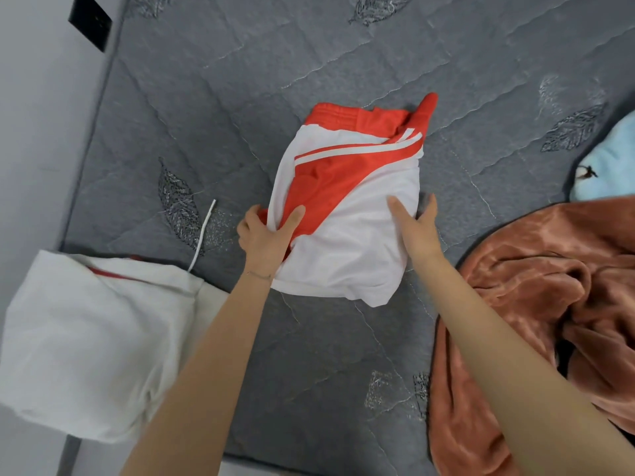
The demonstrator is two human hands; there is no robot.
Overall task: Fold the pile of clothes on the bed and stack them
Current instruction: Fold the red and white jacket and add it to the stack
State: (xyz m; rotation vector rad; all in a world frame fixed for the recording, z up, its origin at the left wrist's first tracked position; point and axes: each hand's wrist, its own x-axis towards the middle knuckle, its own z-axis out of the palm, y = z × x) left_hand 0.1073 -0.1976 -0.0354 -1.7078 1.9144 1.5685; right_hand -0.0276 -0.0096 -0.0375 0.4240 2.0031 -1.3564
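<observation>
While a grey quilted mattress stitched with leaf motifs fills the view, a rumpled rust-coloured plush cloth is heaped along its right side. A folded white garment sits at the near left edge. Between them, well apart from both, lies a red-and-white garment, partly folded on the middle of the bed, with its red waistband turned away from the person.

Both bare forearms reach forward from the bottom of the frame to its near end. The left hand grips the left edge, thumb laid over the red panel and fingers curled beneath the cloth. The right hand clasps the right edge, thumb resting on the white fabric and fingers running along the outside of the fold.

A pale blue cloth shows at the far right, just above the rust heap. A thin white cord trails across the mattress beside the left hand. A black wall plate is fixed at upper left, and a fine bracelet circles the left wrist.
</observation>
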